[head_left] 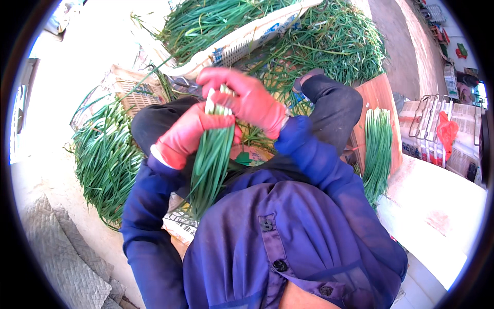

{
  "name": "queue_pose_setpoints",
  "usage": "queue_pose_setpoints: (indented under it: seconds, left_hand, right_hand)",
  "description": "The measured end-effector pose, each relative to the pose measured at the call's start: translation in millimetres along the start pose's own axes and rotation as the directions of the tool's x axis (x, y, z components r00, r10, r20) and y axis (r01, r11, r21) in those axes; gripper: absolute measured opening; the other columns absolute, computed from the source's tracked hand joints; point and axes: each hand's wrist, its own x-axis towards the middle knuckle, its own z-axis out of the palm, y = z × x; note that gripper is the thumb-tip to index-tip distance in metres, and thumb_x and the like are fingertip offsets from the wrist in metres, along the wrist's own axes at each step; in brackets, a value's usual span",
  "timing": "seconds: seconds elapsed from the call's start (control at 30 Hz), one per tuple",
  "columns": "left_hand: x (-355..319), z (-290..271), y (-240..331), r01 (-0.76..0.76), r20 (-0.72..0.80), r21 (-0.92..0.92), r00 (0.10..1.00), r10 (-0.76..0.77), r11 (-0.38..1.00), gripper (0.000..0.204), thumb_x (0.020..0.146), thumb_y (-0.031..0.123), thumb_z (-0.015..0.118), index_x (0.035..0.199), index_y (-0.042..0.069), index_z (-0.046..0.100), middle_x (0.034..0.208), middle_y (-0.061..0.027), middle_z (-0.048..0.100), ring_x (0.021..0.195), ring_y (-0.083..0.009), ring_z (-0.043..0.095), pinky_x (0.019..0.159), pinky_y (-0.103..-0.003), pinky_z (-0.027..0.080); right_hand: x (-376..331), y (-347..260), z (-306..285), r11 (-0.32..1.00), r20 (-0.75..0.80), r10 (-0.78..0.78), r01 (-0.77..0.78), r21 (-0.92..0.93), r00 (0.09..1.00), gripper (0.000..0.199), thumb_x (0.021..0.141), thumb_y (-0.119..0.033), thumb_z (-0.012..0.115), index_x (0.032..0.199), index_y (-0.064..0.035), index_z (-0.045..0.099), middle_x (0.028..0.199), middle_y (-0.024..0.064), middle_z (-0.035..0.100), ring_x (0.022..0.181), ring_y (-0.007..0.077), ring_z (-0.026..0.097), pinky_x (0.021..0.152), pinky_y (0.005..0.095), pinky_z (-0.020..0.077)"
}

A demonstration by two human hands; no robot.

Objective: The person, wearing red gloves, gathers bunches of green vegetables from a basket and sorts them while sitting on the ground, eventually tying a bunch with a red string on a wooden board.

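Note:
A bunch of long green garlic chives (pixel 212 157) hangs in front of me, its pale cut ends at the top and its leaves trailing down by my lap. My left hand (pixel 193 129), in a red rubber glove, wraps round the bunch just below the pale ends. Above it my right hand (pixel 249 98), gloved the same way, closes its fingers round the white stem ends. Its fingers partly hide those ends. To my right, a neat bundle of chives (pixel 378 149) leans on a wooden board (pixel 395 129).
A white plastic crate (pixel 247 44) heaped with chives stands ahead. A loose pile (pixel 342 44) lies at its right. Another heap (pixel 105 154) sits left, by a beige basket (pixel 134 85). Wrapped stacks (pixel 419 129) with a red bag (pixel 446 135) stand far right. Quilted matting (pixel 62 252) lies lower left.

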Motion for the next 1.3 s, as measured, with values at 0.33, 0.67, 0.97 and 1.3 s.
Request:
queue_pose_setpoints:
  seconds: [0.33, 0.67, 0.97, 1.3]
  left_hand:
    - [-14, 60, 186, -0.493, 0.077, 0.755, 0.721, 0.689, 0.432, 0.027, 0.084, 0.012, 0.06, 0.104, -0.006, 0.059, 0.09, -0.0132, 0.066, 0.08, -0.0209, 0.066, 0.073, -0.032, 0.054]
    - [19, 44, 155, -0.595, -0.252, 0.551, 0.55, 0.796, 0.585, 0.027, 0.085, 0.011, 0.058, 0.107, -0.003, 0.056, 0.078, -0.0092, 0.062, 0.072, -0.0186, 0.062, 0.066, -0.03, 0.051]
    - [22, 115, 139, -0.733, -0.204, 0.077, 0.652, 0.73, 0.676, 0.031, 0.085, 0.012, 0.061, 0.111, -0.003, 0.051, 0.091, -0.012, 0.057, 0.089, -0.025, 0.06, 0.079, -0.037, 0.05]
    - [61, 102, 40, -0.548, 0.357, -0.251, 0.714, 0.602, 0.798, 0.068, 0.085, 0.027, 0.06, 0.141, 0.007, 0.027, 0.136, -0.0157, 0.043, 0.121, -0.0331, 0.045, 0.1, -0.046, 0.038]
  right_hand:
    - [29, -55, -16, 0.987, 0.06, 0.148, -0.144, -0.065, 0.987, 0.056, 0.082, -0.022, 0.063, 0.131, -0.0076, 0.041, 0.096, 0.0123, 0.063, 0.088, 0.0185, 0.062, 0.074, 0.0332, 0.0487]
    - [-23, -49, -80, 0.884, -0.325, -0.022, -0.134, -0.448, 0.945, 0.085, 0.07, -0.042, 0.074, 0.136, -0.0073, 0.035, 0.127, 0.0162, 0.052, 0.115, 0.0296, 0.053, 0.093, 0.0376, 0.0438]
    - [-1, -81, -65, 0.853, -0.317, 0.035, -0.194, -0.484, 0.948, 0.06, 0.073, -0.026, 0.071, 0.122, -0.0016, 0.046, 0.088, 0.01, 0.064, 0.077, 0.025, 0.064, 0.067, 0.0358, 0.0507]
    - [-103, -122, -114, 0.656, 0.466, 0.541, -0.698, 0.287, 0.7, 0.052, 0.08, -0.023, 0.065, 0.124, -0.0009, 0.049, 0.09, 0.0124, 0.063, 0.072, 0.0158, 0.063, 0.063, 0.0274, 0.0526]
